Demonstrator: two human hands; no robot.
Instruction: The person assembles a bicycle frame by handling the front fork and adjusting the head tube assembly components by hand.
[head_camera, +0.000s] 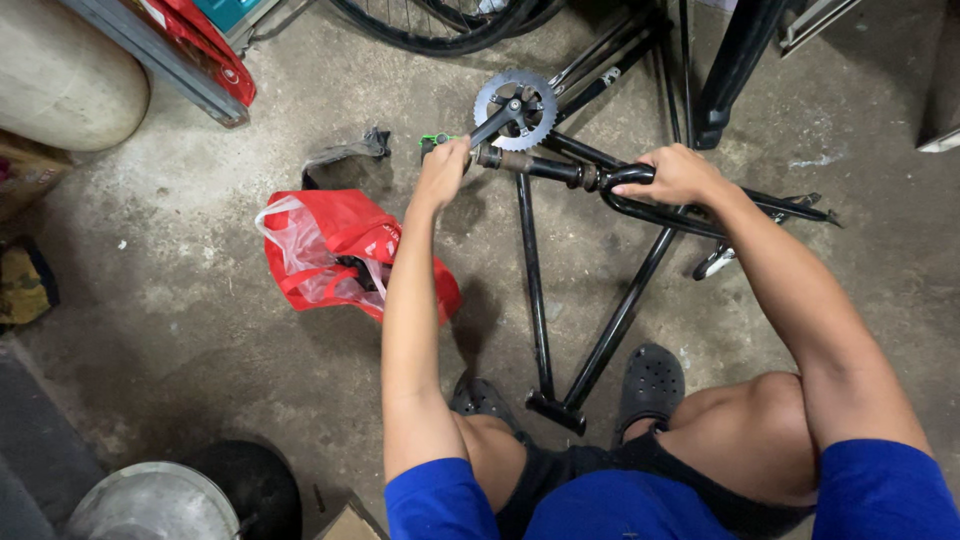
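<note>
Here both hands clamp the bike frame: left hand at its crank, right hand rearward.

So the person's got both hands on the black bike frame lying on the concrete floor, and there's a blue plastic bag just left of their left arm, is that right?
Not quite: the plastic bag is red, not blue, as the head view shows. The rest holds: the left hand and right hand are on the black bike frame lying on the concrete floor, with the bag left of the left arm.

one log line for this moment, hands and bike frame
left hand: grips crank arm | right hand: grips black bike frame | chainring: attached | floor: red bag
</note>
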